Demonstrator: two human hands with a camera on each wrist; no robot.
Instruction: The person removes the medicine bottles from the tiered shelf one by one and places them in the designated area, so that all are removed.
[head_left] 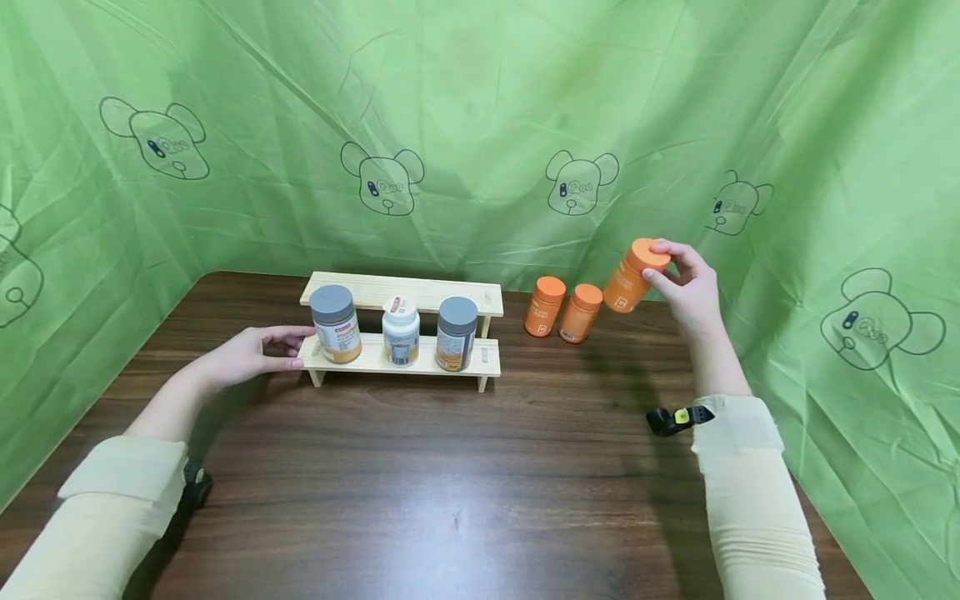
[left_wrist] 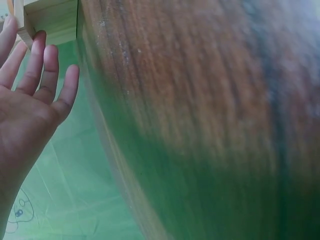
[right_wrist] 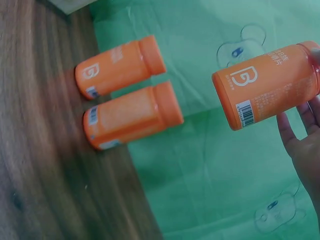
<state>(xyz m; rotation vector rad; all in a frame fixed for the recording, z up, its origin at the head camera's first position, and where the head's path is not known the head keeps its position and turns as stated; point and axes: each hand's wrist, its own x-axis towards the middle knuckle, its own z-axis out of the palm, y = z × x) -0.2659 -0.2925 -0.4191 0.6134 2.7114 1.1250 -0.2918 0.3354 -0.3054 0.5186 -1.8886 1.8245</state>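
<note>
My right hand (head_left: 692, 292) grips an orange pill bottle (head_left: 628, 279) by its cap, tilted and raised off the table. In the right wrist view that bottle (right_wrist: 267, 85) shows a white logo and a barcode. Two more orange bottles, one at the left (head_left: 544, 307) and one at the right (head_left: 581, 314), stand side by side on the table. My left hand (head_left: 258, 354) touches the left end of a two-step wooden rack (head_left: 401, 293), thumb at the lower board's edge. Its fingers (left_wrist: 34, 67) look mostly straight in the left wrist view.
On the rack's lower board stand a grey-capped jar (head_left: 337, 325), a small white bottle (head_left: 401, 332) and another grey-capped jar (head_left: 457, 333). The dark wooden table (head_left: 420, 467) is bounded by a green curtain (head_left: 480, 100) at the back and sides.
</note>
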